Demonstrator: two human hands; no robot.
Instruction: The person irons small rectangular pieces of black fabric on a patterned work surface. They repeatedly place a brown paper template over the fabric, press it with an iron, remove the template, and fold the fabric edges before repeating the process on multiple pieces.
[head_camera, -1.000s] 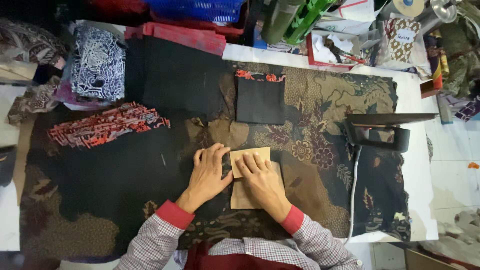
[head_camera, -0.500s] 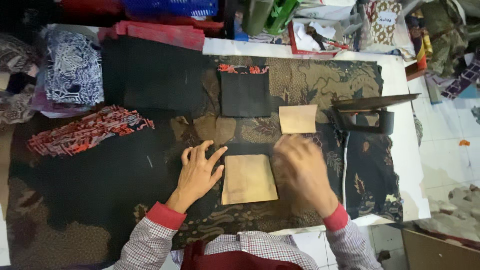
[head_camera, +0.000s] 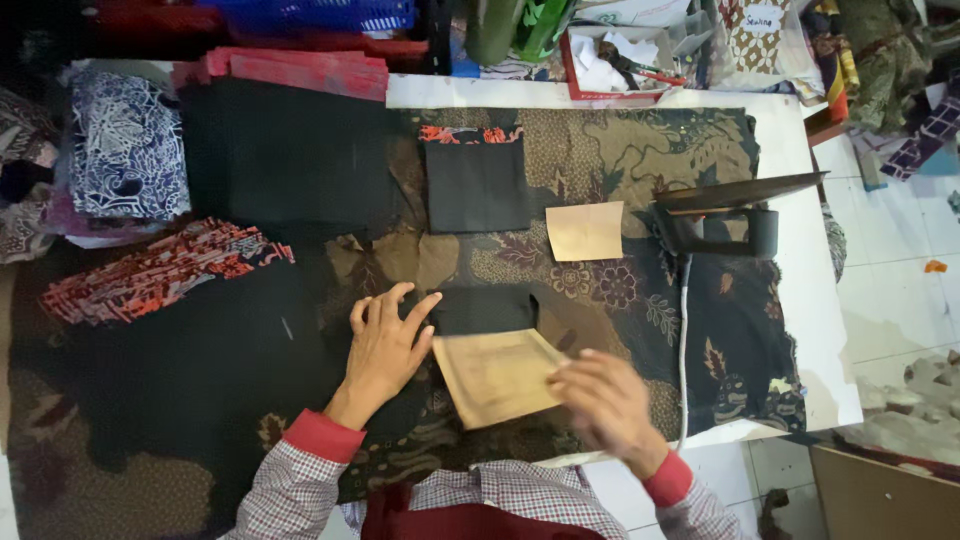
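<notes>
While right hand (head_camera: 607, 402) lifts one, two cardboard pieces (head_camera: 497, 375) (tan).

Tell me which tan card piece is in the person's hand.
The larger tan card, tilted, gripped by the right hand; the smaller tan card lies untouched beside the iron.

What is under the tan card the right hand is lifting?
A black fabric piece shows past the far edge of the tan card, on the batik cloth. The right hand holds the card tilted; what lies beneath its middle is covered.
</notes>
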